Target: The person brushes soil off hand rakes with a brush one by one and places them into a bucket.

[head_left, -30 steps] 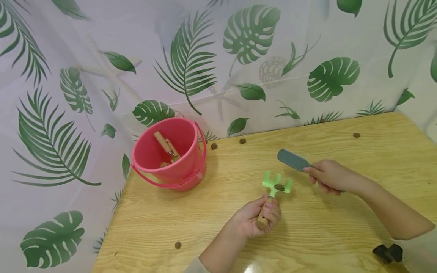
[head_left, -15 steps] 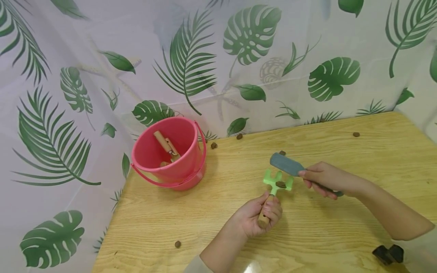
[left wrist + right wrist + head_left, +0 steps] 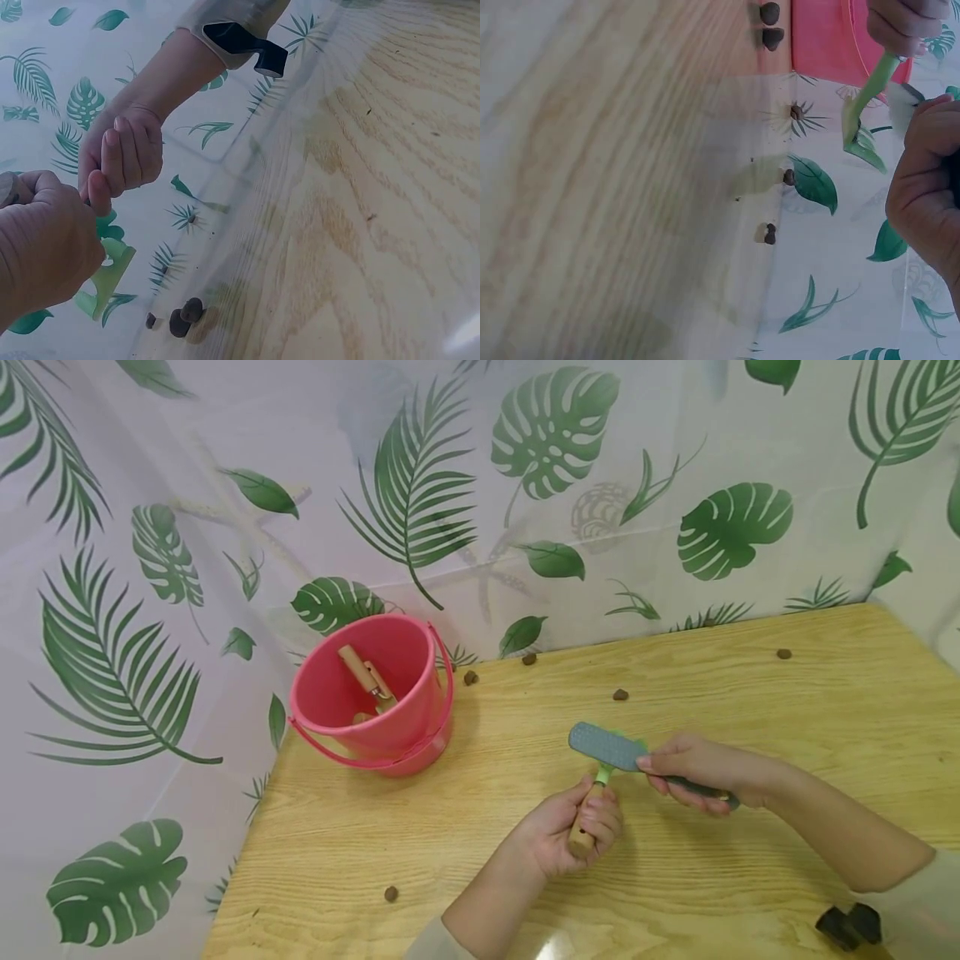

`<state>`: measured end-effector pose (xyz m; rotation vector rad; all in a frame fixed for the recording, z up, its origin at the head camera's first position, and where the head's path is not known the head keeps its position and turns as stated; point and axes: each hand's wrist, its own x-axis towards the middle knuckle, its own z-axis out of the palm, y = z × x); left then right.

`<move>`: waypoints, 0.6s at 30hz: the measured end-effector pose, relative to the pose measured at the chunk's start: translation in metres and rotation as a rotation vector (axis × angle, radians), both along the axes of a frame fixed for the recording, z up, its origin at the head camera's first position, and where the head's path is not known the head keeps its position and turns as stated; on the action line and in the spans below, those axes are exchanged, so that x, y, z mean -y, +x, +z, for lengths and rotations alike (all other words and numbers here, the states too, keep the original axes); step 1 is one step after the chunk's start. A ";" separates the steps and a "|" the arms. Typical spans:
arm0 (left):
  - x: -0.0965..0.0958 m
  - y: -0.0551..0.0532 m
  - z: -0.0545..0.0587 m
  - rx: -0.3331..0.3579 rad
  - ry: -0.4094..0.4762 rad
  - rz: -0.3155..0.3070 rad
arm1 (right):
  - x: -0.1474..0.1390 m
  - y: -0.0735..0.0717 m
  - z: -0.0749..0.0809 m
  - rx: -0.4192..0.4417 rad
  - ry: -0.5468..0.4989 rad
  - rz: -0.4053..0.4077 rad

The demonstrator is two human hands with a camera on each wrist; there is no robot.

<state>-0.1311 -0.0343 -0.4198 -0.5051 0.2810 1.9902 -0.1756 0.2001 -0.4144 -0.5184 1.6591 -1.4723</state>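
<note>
My left hand (image 3: 566, 831) grips the wooden handle of a light green toy rake (image 3: 602, 772) over the wooden table (image 3: 450, 827). My right hand (image 3: 693, 768) grips a grey-blue flat paddle (image 3: 603, 747) by its handle, and the blade lies across the rake's head, hiding most of it. In the left wrist view the left hand (image 3: 45, 240) holds the rake (image 3: 109, 277) with the right hand (image 3: 124, 154) just beyond. The right wrist view shows the rake (image 3: 870, 105) and the right hand (image 3: 930, 187) at its edge.
A pink bucket (image 3: 420, 693) with a wooden-handled tool (image 3: 365, 677) inside stands at the table's back left. Small brown pebbles (image 3: 620, 695) lie scattered near the back edge and at the front left (image 3: 391, 893). A leaf-print curtain (image 3: 480, 485) hangs behind. A black object (image 3: 847, 925) sits at the front right.
My right hand has brought the paddle left and down until its blade covers the rake's head and the pebble on it. The left hand has hardly moved.
</note>
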 end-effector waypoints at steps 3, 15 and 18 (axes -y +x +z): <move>0.001 0.000 -0.001 -0.009 0.002 0.000 | -0.002 0.000 -0.005 0.074 -0.038 0.024; 0.003 0.002 -0.005 -0.089 -0.007 -0.027 | -0.004 -0.003 -0.027 0.191 -0.082 0.031; 0.004 0.003 -0.007 -0.101 -0.010 -0.036 | -0.003 -0.001 -0.030 0.141 -0.030 -0.007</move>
